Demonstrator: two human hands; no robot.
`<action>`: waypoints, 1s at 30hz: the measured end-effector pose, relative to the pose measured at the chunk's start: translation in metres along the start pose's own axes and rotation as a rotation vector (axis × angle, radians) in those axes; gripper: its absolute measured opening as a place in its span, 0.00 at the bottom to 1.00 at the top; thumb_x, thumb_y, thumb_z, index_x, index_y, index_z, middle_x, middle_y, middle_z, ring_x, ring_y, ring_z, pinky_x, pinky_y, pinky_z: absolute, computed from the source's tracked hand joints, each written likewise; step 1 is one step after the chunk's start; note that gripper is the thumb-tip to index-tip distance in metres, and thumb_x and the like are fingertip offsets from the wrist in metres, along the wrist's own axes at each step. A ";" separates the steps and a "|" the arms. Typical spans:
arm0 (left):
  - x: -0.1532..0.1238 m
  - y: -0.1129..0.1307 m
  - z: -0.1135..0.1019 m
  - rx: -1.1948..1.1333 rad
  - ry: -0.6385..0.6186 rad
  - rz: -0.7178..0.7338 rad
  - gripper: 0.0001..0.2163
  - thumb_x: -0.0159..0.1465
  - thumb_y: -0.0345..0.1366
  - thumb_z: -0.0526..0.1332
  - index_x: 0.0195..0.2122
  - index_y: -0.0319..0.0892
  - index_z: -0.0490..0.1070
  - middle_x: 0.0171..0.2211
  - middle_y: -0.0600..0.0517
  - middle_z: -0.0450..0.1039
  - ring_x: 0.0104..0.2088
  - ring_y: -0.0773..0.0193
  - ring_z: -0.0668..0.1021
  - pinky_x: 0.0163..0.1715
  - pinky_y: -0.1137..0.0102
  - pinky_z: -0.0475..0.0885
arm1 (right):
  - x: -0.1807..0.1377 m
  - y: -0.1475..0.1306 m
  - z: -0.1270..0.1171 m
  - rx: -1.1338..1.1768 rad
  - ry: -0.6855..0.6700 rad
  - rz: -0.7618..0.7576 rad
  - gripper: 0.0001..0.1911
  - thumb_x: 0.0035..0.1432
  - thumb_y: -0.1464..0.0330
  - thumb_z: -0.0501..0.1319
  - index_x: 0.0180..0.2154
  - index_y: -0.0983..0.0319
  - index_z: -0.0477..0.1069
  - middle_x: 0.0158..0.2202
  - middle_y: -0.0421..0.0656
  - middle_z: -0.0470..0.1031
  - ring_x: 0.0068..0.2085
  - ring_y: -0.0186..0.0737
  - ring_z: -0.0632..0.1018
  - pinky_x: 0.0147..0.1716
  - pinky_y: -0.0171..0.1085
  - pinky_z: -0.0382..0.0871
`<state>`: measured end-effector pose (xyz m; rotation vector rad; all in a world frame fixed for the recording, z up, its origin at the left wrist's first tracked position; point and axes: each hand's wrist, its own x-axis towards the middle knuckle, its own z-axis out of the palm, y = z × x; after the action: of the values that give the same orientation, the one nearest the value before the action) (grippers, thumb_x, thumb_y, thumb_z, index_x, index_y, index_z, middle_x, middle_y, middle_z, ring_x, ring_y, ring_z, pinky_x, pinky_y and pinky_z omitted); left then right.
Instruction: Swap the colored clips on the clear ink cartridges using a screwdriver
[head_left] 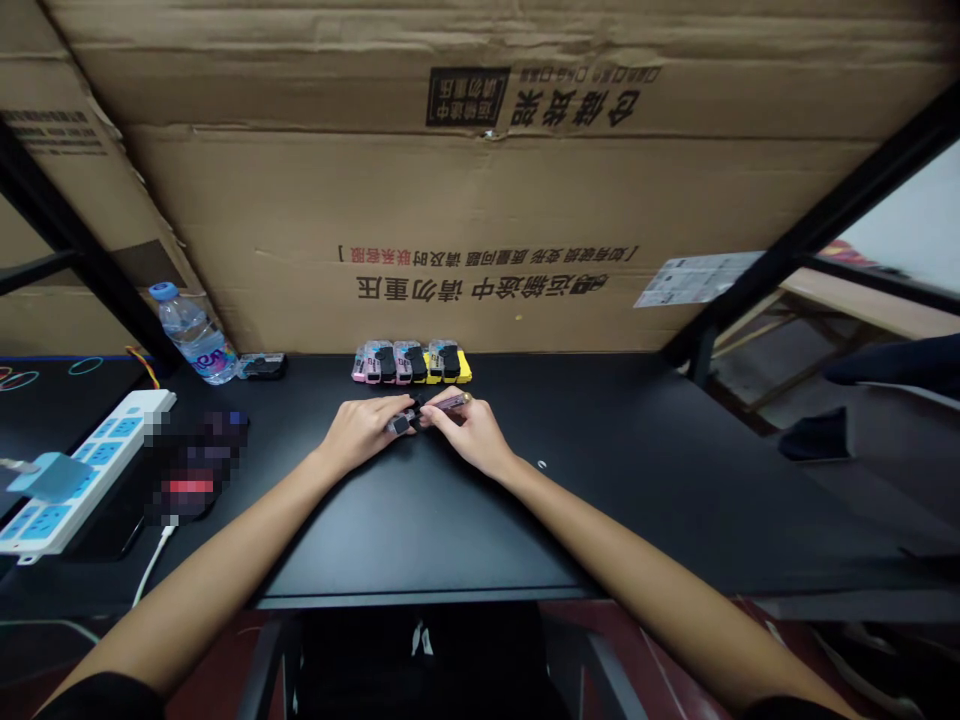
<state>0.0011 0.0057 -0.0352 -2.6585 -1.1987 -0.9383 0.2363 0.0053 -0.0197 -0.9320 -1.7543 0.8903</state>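
Observation:
Both of my hands meet near the back middle of the black table. My left hand (360,432) has its fingers wrapped round a small dark block with a grey label (401,423), which looks like an ink cartridge. Between the thumb and fingers of my right hand (476,435) is a slim dark stick (453,402) with a gold-coloured end; its kind is unclear. The stick's inner end is close to the block, and whether they touch cannot be made out. Just behind the hands stand pink cartridge-like blocks (375,362) and yellow ones (463,366), with labels and black parts.
A water bottle (195,335) and another dark block (262,366) stand at the back left. Nearer are a white power strip (97,470), a blurred phone (199,470) and its white cable (154,562). Cardboard (480,200) walls the back; a small white ring (541,464) lies at right.

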 end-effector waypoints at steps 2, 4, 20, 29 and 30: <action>0.001 0.002 -0.005 -0.031 -0.015 -0.029 0.21 0.67 0.44 0.72 0.60 0.46 0.79 0.54 0.47 0.84 0.50 0.54 0.88 0.45 0.67 0.83 | 0.000 0.001 -0.003 -0.007 0.013 0.009 0.15 0.68 0.55 0.66 0.36 0.59 0.78 0.32 0.44 0.84 0.35 0.46 0.86 0.39 0.42 0.81; 0.001 0.002 -0.010 -0.085 -0.024 -0.071 0.21 0.66 0.45 0.73 0.59 0.48 0.79 0.53 0.48 0.85 0.48 0.55 0.88 0.45 0.67 0.83 | 0.000 0.000 -0.007 -0.042 0.033 0.002 0.15 0.68 0.55 0.66 0.35 0.60 0.78 0.32 0.44 0.83 0.34 0.45 0.85 0.38 0.42 0.80; 0.007 0.005 -0.035 -0.494 0.140 -0.453 0.21 0.61 0.51 0.74 0.47 0.45 0.72 0.36 0.55 0.81 0.31 0.64 0.81 0.38 0.69 0.77 | 0.005 0.012 -0.023 -0.206 0.110 0.008 0.16 0.66 0.55 0.68 0.36 0.61 0.81 0.34 0.45 0.86 0.35 0.46 0.84 0.41 0.43 0.78; 0.000 0.004 -0.019 -0.820 -0.166 -0.358 0.25 0.67 0.47 0.69 0.59 0.43 0.66 0.43 0.44 0.83 0.36 0.57 0.85 0.34 0.65 0.82 | 0.005 -0.014 -0.041 -0.140 0.147 -0.127 0.18 0.75 0.56 0.57 0.38 0.59 0.80 0.46 0.49 0.81 0.42 0.45 0.81 0.45 0.45 0.78; -0.001 0.005 -0.019 -0.838 -0.182 -0.358 0.25 0.67 0.47 0.68 0.61 0.43 0.65 0.45 0.44 0.83 0.37 0.56 0.86 0.35 0.64 0.83 | 0.004 -0.019 -0.041 -0.164 0.119 -0.166 0.16 0.75 0.58 0.57 0.41 0.58 0.80 0.49 0.49 0.80 0.43 0.46 0.81 0.43 0.44 0.78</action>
<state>-0.0053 -0.0039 -0.0195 -3.2545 -1.6439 -1.5714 0.2697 0.0071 0.0110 -0.9093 -1.7921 0.5797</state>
